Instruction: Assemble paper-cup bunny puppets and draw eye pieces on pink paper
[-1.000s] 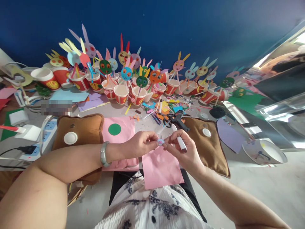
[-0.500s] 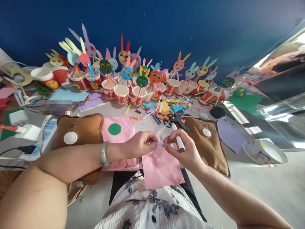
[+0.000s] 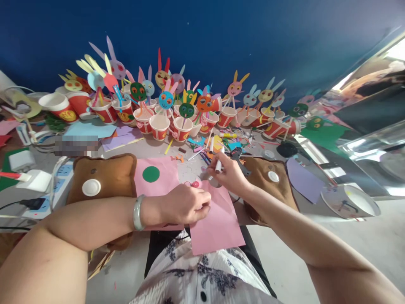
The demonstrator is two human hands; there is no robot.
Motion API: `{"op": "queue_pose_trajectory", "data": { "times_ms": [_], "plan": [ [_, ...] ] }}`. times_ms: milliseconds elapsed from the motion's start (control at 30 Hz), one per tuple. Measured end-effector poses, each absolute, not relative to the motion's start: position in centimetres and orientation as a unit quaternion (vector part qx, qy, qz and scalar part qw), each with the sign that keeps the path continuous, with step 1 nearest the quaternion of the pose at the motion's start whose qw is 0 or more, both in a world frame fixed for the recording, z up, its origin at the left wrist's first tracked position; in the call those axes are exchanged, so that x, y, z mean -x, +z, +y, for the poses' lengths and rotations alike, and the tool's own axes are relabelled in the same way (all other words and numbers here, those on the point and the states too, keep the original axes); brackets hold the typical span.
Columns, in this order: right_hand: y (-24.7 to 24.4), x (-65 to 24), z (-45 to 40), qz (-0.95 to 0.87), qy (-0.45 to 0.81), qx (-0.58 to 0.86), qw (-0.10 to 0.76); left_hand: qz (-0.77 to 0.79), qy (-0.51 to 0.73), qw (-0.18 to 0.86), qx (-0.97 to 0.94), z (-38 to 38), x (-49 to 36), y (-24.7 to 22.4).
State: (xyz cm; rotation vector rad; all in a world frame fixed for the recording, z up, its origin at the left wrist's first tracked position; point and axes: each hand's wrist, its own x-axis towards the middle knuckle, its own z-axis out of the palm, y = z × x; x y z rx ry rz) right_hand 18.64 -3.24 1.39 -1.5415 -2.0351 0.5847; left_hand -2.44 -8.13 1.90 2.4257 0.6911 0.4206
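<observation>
My left hand [image 3: 190, 206] is curled above the left edge of a pink paper sheet [image 3: 220, 228], its fingertips pressed together. Whatever may be between them is hidden. My right hand [image 3: 232, 174] grips a white marker [image 3: 218, 166] that points up and away, at the far end of the same sheet. Just beyond my left knuckles lies a small pink-red disc [image 3: 195, 184], with a thin red ring [image 3: 187, 184] beside it. A green paper circle [image 3: 151, 174] rests on another pink sheet [image 3: 167, 166] to the left.
Paper cups [image 3: 159, 126] with rabbit-faced paper figures line the wall. Paper scraps [image 3: 218, 142] and a dark glue gun [image 3: 243, 162] lie ahead. Brown cushioned pouches [image 3: 107, 173] flank the work area. A power strip [image 3: 47, 200] with cables is at the left, a white tub [image 3: 351, 200] at the right.
My hands have come apart from the small pale ring-shaped piece they pinched together. The left moved slightly down and toward me; the right moved away from me, still with the marker.
</observation>
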Motion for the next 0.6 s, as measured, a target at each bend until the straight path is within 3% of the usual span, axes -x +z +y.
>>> {"op": "queue_pose_trajectory", "data": {
  "times_ms": [200,600],
  "plan": [
    [-0.5,-17.2,-0.4,-0.794,0.172,0.565,0.146,0.222,0.120,0.196,-0.948,-8.0,2.4,1.0],
    [-1.8,-16.9,-0.8,-0.867,0.092,0.471,0.131,0.216,0.120,0.183,-0.951,-8.0,2.7,0.5]
  ]
}}
